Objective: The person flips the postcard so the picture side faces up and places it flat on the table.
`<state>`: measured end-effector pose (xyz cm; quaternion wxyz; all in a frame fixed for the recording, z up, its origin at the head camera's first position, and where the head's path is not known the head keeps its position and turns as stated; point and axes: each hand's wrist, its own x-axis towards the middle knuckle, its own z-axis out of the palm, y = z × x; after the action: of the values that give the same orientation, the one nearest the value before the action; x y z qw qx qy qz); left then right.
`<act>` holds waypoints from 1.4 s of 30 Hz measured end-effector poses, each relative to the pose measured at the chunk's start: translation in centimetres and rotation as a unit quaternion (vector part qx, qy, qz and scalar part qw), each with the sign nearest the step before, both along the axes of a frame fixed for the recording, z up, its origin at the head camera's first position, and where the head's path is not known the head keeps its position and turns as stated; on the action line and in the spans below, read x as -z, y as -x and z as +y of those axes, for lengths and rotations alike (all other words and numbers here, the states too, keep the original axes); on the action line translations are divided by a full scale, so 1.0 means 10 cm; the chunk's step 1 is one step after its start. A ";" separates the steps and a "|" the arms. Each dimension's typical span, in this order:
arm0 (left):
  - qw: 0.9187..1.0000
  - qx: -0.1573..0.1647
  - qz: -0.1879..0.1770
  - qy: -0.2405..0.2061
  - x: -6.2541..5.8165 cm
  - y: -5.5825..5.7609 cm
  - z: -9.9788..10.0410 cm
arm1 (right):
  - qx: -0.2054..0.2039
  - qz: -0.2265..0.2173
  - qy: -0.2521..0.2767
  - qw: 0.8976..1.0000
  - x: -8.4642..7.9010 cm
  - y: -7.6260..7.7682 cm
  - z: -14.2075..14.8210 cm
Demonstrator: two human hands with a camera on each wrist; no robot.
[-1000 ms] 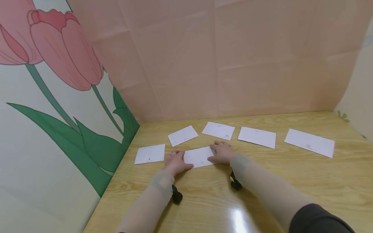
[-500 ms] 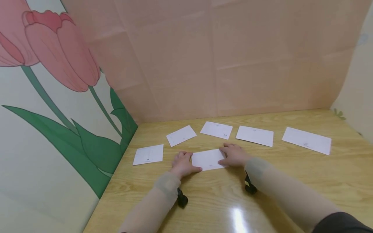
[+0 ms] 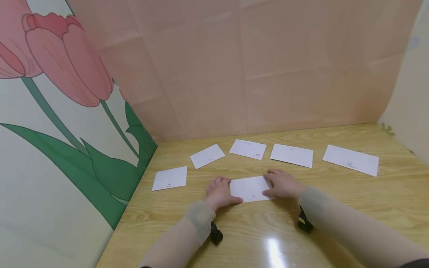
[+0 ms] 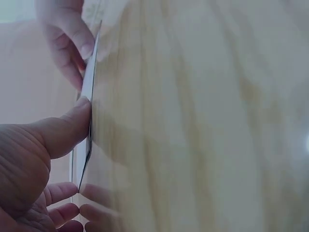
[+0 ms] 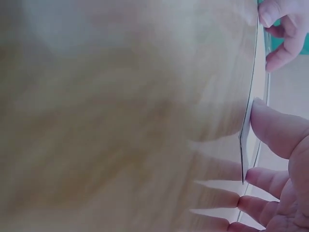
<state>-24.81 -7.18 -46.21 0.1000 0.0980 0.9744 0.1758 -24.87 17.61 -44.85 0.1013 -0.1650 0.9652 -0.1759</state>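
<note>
A white paper card (image 3: 249, 188) with a small dark print lies on the wooden table in the head view. My left hand (image 3: 219, 193) holds its left end, thumb at the near corner and fingertips at the far corner. At the other end my right hand (image 3: 285, 185) grips it likewise, the thumb resting over the near part. Seen edge-on in the left wrist view, the card (image 4: 87, 87) is thin and slightly bent, its ends tilted a little off the tabletop. The right wrist view shows the same bent edge against the right thumb (image 5: 275, 125).
Several similar white cards form an arc behind the hands, from the leftmost card (image 3: 169, 178) to the rightmost card (image 3: 350, 160). A pink-beige sheet (image 3: 248, 74) covers the wall behind the table (image 3: 248, 238). A tulip-printed wall (image 3: 67, 149) borders the left side.
Both hands have drawn the card toward the person and to the right, away from the row of cards. The other cards stay put; the view has shifted slightly.
</note>
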 end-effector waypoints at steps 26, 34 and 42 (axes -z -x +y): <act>1.000 0.021 -0.018 0.003 0.04 -0.20 0.13 | 0.009 0.003 0.027 1.000 -0.01 -0.35 0.21; 0.999 0.032 -0.023 -0.008 0.03 -0.23 0.13 | 0.023 -0.011 0.038 0.999 -0.02 -0.41 0.24; 0.999 0.033 -0.032 -0.025 0.01 -0.19 0.13 | 0.042 -0.007 0.035 0.998 -0.06 -0.43 0.24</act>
<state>-22.87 -5.88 -46.29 0.1347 0.1265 0.9622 0.1999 -20.61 20.05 -44.27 0.0951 -0.1265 0.9637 -0.2151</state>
